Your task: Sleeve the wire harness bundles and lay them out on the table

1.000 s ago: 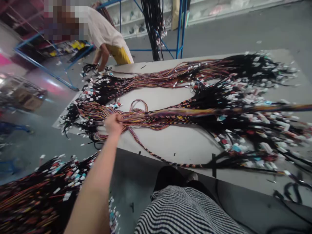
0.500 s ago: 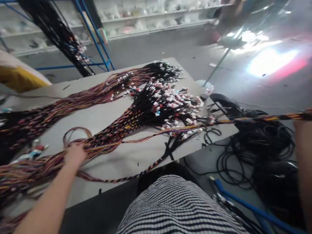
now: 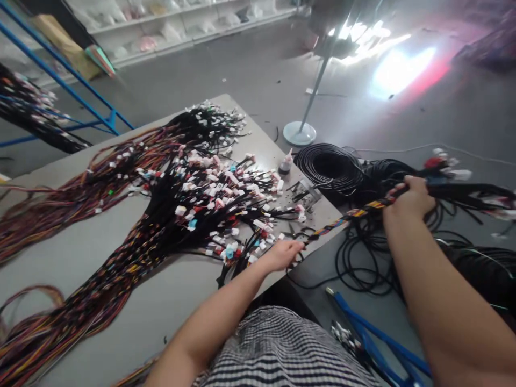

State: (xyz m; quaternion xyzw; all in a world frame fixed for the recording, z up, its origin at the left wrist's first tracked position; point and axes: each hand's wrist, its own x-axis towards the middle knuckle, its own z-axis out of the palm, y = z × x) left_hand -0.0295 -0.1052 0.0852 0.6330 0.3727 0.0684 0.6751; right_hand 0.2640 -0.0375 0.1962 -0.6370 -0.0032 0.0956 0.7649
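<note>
A wire harness (image 3: 363, 212), several coloured wires wound with black tape, stretches taut between my hands past the table's right corner. My left hand (image 3: 287, 255) is closed round it near the table edge. Farther right, my right hand (image 3: 411, 201) grips the same harness in a fist. Beyond that fist the harness runs on in black sleeves toward white and red connectors (image 3: 441, 161). To the left of my hands, a thick bundle of harnesses (image 3: 133, 263) lies along the table, its white connectors (image 3: 226, 188) fanned out beside my left forearm.
Behind lies a second harness bundle (image 3: 133, 156) on the table (image 3: 193, 285). A small bottle (image 3: 285, 163) stands near the right edge. Coiled black cable (image 3: 330, 166), a round-based stand (image 3: 299, 133) and a blue metal frame (image 3: 374, 336) are on the floor beyond. Shelves (image 3: 161, 32) line the back.
My left hand has left the thick bundle at the left and moved right, onto the harness near the table corner. The view has swung right, and my right hand shows fully now.
</note>
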